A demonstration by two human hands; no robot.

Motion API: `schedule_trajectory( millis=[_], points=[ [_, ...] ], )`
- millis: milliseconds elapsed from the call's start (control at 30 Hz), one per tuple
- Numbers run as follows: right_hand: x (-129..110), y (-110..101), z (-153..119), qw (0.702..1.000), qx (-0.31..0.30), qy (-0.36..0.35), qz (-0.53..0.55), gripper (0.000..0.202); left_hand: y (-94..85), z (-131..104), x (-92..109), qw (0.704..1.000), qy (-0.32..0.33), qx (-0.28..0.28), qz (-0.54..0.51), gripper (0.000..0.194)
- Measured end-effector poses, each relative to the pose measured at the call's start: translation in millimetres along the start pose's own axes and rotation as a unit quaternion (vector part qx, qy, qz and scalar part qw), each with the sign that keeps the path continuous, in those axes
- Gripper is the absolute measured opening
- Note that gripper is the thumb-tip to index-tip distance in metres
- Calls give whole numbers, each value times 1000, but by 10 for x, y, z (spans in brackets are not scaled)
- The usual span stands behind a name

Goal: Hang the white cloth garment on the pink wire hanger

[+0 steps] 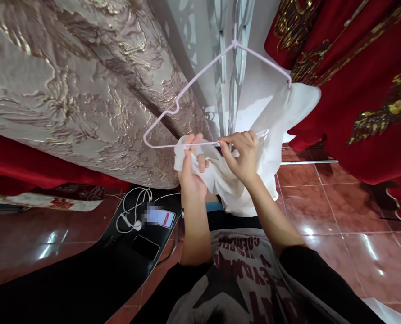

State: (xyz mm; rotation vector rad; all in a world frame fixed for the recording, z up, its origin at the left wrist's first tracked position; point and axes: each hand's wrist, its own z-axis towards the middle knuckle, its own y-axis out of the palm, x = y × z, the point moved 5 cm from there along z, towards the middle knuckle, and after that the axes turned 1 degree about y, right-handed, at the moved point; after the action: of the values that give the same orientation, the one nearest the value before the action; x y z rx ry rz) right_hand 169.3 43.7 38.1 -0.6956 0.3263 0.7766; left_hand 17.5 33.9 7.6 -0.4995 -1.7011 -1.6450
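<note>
A pale pink clothes hanger (205, 67) hangs in front of me by its hook. White, thin cloth (271, 148), perhaps a garment, is draped over the hanger's right shoulder and falls below its bar to my lap. My left hand (193, 168) is closed on a bunched edge of this cloth, just under the bottom bar, with its fingertips behind the bar. My right hand (241, 155) pinches the bottom bar near its middle, thumb and forefinger together. Whether cloth is also caught in that pinch, I cannot tell. The hanger's left shoulder is bare.
A beige embossed curtain (95, 90) hangs at left, a red embroidered curtain (366, 90) at right. White metalwork (232, 94) stands behind the hanger. On a black chair (85, 270) lie a lit phone (166, 219), a dark phone (146, 247) and white earphones (128, 220). Red tiles cover the floor.
</note>
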Motion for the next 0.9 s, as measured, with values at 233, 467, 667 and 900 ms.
schedule_trajectory(
  millis=[233, 467, 667, 900],
  points=[
    [-73, -362, -24, 994, -64, 32, 85, 19, 157, -13, -2, 996, 65, -50, 42, 28],
    [656, -1108, -8, 941, 275, 154, 119, 55, 191, 31, -6, 995, 69, -36, 65, 30],
    [853, -559, -101, 946, 76, 245, 195, 47, 195, 35, 3, 995, 75, -33, 52, 30],
    [689, -682, -121, 949, 181, 225, 131, 35, 111, 73, 60, 994, 56, -36, 91, 34]
  ],
)
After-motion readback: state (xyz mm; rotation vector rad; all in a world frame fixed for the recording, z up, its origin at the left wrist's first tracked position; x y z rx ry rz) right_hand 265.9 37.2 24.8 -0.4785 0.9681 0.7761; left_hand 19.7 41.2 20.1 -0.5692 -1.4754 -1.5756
